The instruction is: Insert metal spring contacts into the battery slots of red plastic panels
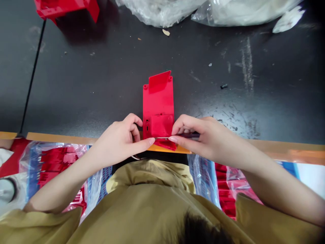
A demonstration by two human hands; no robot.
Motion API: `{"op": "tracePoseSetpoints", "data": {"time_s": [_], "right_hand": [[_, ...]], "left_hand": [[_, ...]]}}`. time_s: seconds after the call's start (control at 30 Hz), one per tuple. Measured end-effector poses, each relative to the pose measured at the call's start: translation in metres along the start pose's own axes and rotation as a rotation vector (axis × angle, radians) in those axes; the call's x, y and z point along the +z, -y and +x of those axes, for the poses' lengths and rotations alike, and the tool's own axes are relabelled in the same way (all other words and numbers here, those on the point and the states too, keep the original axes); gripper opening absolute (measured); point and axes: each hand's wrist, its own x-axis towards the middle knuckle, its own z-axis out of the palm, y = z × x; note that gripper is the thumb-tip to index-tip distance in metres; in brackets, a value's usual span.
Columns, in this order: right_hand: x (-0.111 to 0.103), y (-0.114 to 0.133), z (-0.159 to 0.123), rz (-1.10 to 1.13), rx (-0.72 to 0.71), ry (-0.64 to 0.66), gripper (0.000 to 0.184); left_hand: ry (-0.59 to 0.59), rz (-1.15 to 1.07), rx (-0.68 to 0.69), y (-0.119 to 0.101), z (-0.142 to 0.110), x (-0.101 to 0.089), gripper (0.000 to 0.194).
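One red plastic part (pixel 160 103) lies at the table's (pixel 106 84) near edge. At its four o'clock the right hand (pixel 204 134) pinches a dark-handled tool (pixel 191 135); at eight o'clock the left hand (pixel 120 139) is half open, thumb at the tool's tip.

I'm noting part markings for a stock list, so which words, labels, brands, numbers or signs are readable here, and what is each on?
None: no readable text shows.
Red plastic part: no lettering visible; any tiny moulded marks are too small to read.
Plastic bags at the far edge: no print can be made out.
Black table: its pale scuffs form no letters or numbers.
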Motion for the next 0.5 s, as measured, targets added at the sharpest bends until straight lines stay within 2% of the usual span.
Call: {"op": "tracePoseSetpoints", "data": {"time_s": [0.17, 0.27, 0.37, 0.5], "right_hand": [[-0.002, -0.001, 0.002, 0.059, 0.032, 0.04, 0.016], [-0.002, -0.003, 0.001, 0.129, 0.079, 0.012, 0.017], [0.0, -0.005, -0.001, 0.182, 0.111, -0.028, 0.018], [0.004, -0.006, -0.005, 0.179, 0.097, -0.032, 0.016]], "left_hand": [[-0.005, 0.028, -0.012, -0.002, 0.004, -0.001, 0.047], [-0.026, 0.016, -0.022, 0.0, 0.005, 0.001, 0.049], [-0.032, -0.044, -0.037, 0.002, 0.005, 0.004, 0.048], [0.04, -0.226, -0.026, 0.0, 0.0, 0.012, 0.037]]}}
